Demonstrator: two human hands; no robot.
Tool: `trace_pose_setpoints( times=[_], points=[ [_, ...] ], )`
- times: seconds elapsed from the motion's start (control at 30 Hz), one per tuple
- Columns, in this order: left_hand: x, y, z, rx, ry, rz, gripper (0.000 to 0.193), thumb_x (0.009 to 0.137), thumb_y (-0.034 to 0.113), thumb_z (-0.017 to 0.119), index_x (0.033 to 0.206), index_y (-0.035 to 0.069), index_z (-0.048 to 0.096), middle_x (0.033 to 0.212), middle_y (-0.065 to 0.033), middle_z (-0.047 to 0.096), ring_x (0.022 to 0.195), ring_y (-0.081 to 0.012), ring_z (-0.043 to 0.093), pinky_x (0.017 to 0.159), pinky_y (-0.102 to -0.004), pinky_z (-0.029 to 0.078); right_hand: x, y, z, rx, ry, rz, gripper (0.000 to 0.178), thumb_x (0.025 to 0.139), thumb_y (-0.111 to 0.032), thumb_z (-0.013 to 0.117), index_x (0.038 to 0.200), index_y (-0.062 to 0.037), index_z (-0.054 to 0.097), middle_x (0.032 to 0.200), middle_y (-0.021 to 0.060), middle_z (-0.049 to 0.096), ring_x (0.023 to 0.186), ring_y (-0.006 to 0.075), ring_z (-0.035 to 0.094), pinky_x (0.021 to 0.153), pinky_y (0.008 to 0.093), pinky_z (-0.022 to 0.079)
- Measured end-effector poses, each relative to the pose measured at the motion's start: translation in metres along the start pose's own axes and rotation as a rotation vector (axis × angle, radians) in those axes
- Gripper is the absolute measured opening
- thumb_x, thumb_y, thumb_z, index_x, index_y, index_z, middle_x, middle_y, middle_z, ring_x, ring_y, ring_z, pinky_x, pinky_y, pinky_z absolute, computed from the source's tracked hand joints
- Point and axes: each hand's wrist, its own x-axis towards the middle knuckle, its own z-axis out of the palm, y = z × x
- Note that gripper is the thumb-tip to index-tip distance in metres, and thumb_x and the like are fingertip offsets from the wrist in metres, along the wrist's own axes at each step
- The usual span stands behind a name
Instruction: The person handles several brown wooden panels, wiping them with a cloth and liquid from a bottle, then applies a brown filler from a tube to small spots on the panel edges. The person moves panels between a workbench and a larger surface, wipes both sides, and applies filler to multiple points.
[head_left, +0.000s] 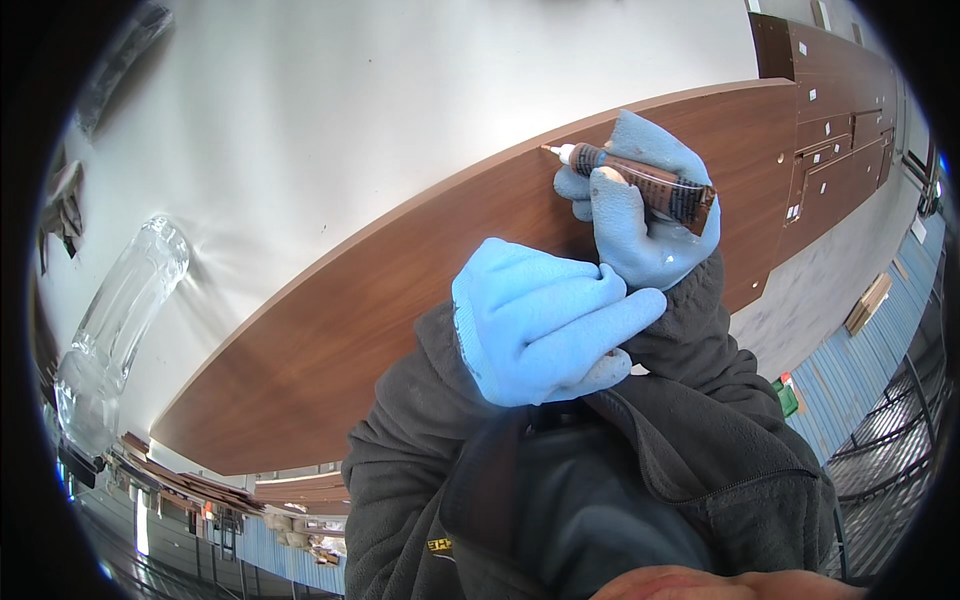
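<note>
My right hand [650, 215], in a pale blue glove, is wrapped round a brown squeeze tube [655, 185] with dark printing. The tube's white nozzle points left, its brown tip at the far edge of a long brown wood-grain board [400, 270]. Whether the tip touches the edge, I cannot tell. A thumb tip shows at the glove's end. My left hand [545, 325], also gloved in blue, is over the near side of the board, close to my right wrist. Its fingers are stretched out to the right, partly overlapping, with nothing seen in them.
A clear bottle-like object [130, 310] lies at the left on the white surface [330, 90]. Further brown panels [840, 110] with small white labels adjoin the board at the right. Blue slatted decking [880, 340] and stacked boards [180, 480] show beyond.
</note>
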Motion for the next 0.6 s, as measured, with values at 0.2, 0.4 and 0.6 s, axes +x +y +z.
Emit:
trace_pose_setpoints(
  times=[0.2,0.4,0.6],
  points=[
    [0.004,0.001,0.000,0.013,0.008,-0.014,0.030,0.095,0.029,0.066,0.101,0.002,0.078,0.081,-0.0084,0.073,0.061,-0.0216,0.071,0.050,-0.0314,0.052,0.000,0.001,-0.006,-0.063,-0.080,0.024,0.040,0.098,-0.001,0.068,0.135,0.0064,0.054,0.101,0.0218,0.075,0.089,0.0244,0.078,0.073,0.0363,0.067],
    [0.005,0.001,0.006,0.049,0.121,0.005,0.030,0.105,0.023,0.061,0.102,-0.001,0.078,0.091,-0.0121,0.079,0.075,-0.0275,0.075,0.066,-0.0357,0.058,0.004,-0.011,-0.005,0.215,0.137,0.297,0.036,0.102,-0.004,0.065,0.136,0.0034,0.058,0.102,0.0196,0.075,0.084,0.0203,0.075,0.067,0.0311,0.064],
    [0.016,0.017,0.013,0.049,0.136,-0.062,0.025,0.104,0.020,0.064,0.106,-0.001,0.078,0.095,-0.0135,0.079,0.079,-0.0283,0.076,0.071,-0.0356,0.060,0.016,-0.077,-0.040,0.511,0.074,0.299,0.025,0.102,-0.012,0.059,0.118,0.0060,0.068,0.086,0.0163,0.074,0.068,0.0169,0.069,0.055,0.0274,0.054]
  ],
)
